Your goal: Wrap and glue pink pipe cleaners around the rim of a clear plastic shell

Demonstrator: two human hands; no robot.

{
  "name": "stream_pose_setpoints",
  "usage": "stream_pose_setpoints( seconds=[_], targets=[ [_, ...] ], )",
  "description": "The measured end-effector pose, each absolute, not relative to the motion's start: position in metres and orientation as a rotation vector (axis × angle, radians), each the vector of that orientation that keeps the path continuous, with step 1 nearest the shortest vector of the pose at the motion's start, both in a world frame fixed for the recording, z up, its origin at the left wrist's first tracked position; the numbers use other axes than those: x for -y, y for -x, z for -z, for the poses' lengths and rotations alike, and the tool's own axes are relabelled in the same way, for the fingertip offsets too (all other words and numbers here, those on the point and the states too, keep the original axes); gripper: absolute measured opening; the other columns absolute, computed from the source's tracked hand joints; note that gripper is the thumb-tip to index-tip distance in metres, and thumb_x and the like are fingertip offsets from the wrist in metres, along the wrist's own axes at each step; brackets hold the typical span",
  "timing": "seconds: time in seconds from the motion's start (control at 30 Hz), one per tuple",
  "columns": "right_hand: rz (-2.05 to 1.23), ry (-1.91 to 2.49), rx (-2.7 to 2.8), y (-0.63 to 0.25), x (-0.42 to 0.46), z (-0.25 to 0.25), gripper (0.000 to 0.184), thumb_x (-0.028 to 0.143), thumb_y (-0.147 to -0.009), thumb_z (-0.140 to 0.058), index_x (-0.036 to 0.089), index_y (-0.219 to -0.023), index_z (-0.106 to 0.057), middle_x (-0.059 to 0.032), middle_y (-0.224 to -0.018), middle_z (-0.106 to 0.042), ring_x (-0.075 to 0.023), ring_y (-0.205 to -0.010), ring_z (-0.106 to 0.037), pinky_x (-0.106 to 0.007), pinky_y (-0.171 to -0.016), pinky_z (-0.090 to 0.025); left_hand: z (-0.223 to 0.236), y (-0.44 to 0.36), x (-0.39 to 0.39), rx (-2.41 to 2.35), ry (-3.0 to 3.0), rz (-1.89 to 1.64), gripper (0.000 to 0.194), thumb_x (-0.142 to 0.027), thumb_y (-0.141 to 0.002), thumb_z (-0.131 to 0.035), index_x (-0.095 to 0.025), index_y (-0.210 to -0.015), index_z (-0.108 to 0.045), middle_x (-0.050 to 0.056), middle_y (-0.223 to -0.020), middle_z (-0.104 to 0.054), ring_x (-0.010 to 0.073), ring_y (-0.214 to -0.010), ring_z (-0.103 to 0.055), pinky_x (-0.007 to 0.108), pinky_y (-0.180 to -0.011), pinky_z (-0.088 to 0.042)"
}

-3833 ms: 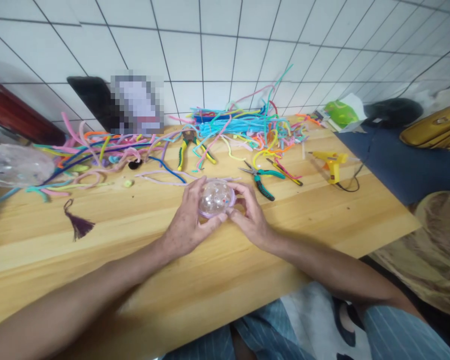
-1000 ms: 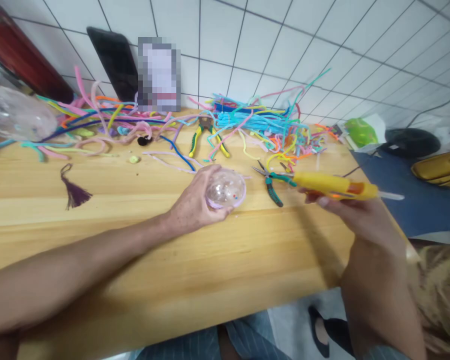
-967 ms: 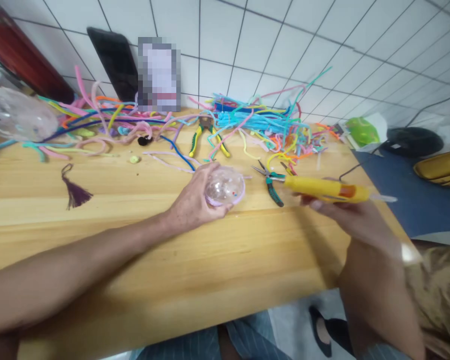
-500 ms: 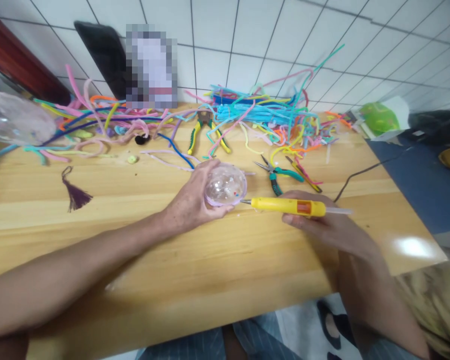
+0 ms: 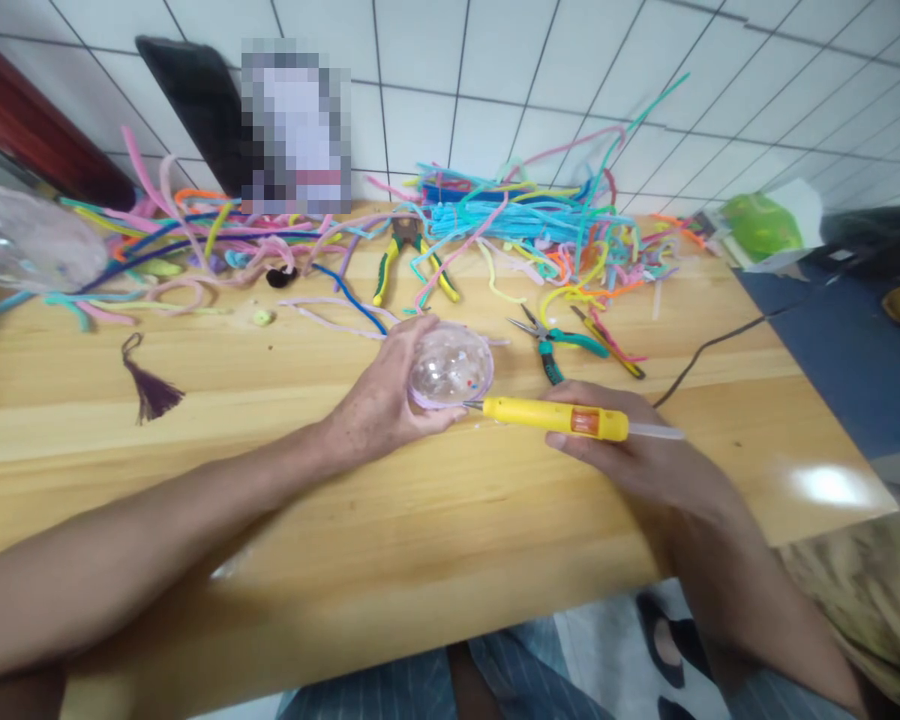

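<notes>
My left hand (image 5: 390,390) is closed round the side of a clear, rounded plastic piece (image 5: 450,362) with a pale purple rim and small coloured specks in it. In my right hand (image 5: 622,440) is a yellow hot glue gun (image 5: 555,415), lying level with a clear glue stick (image 5: 656,431) poking out of its back end. The gun's metal nozzle (image 5: 473,404) is at the lower right of the purple rim; whether it touches cannot be made out. My right fingers are partly hidden behind the gun.
Behind my hands lie needle-nose pliers (image 5: 546,340), a yellow-handled craft knife (image 5: 607,343) and yellow-green pliers (image 5: 405,250). Bundled pipe cleaners (image 5: 510,218) line the tiled wall. A purple tassel (image 5: 154,390) lies left. A black cord (image 5: 709,350) crosses the table's right side.
My right hand has moved the glue gun leftward, bringing its nozzle further along the lower rim of the clear piece. My left hand keeps its hold in nearly the same spot.
</notes>
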State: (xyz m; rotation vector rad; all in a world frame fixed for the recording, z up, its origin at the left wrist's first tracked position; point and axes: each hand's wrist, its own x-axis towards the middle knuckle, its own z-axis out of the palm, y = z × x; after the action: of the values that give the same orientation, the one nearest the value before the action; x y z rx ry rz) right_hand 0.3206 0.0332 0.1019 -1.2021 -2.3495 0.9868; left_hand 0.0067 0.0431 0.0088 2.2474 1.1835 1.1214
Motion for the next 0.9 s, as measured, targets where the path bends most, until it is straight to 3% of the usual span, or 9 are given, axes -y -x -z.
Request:
stream_pose_setpoints(
  seconds=[0.53, 0.9],
  targets=[
    [-0.956, 1.112, 2.398, -0.3158, -0.0334, -0.1006, 0.012, 0.037, -0.104, -0.065, 0.026, -0.107, -0.070, -0.0033, -0.094, -0.077, -0.0228, -0.079, -0.072, -0.036, -0.074, -0.058, -0.0026, -0.0054, -0.0472, -1.120, -2.316, -1.150, 0.107, -0.055, -0.084, -0.091, -0.030, -0.165, -0.025, 0.020, -0.160, -0.049, 0.0425, -0.152, -0.052, 0.069, -0.123, -0.048],
    [-0.927, 1.111, 2.411, -0.3152, -0.0315, -0.1013, 0.011, 0.035, -0.105, -0.061, 0.026, -0.104, -0.069, -0.0034, -0.092, -0.075, -0.0215, -0.079, -0.071, -0.035, -0.073, -0.055, -0.0036, -0.0047, -0.0463, -1.137, -2.315, -1.140, 0.105, -0.058, -0.085, -0.089, -0.031, -0.165, -0.026, 0.019, -0.160, -0.051, 0.0413, -0.152, -0.053, 0.067, -0.125, -0.048]
  ],
)
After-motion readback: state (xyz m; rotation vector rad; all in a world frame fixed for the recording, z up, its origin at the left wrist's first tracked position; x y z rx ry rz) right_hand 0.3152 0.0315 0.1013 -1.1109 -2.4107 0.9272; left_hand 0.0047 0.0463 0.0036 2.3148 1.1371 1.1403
